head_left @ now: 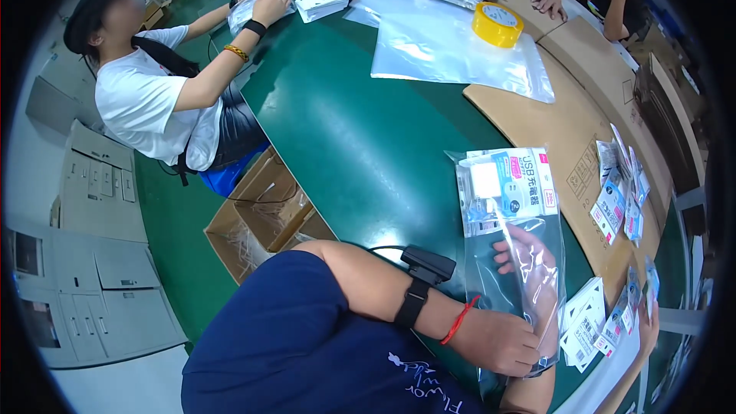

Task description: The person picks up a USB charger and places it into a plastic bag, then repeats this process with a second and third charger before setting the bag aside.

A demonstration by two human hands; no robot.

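Observation:
A large clear plastic bag [491, 261] lies along the right side of the green table, its mouth toward me. Inside its far end is a flat blue-and-white charger pack [512, 184] with a white charger visible. My left hand [498, 343] is closed at the bag's near end, its fingers curled on the plastic edge. Through the film I see my right hand [531, 261], fingers apart and slightly bent, near the pack's lower edge. It appears to be inside the bag, though the film makes this hard to confirm. A black strap with a small device [427, 264] sits on my left wrist.
A yellow tape roll [497, 24] rests on clear bags [452, 50] at the far side. White cards [584, 326] and charger packs [613, 203] lie right. A person [161, 92] handles a bag at left; another's hand [648, 330] holds packs at lower right. Cardboard boxes [230, 238] stand beside the table.

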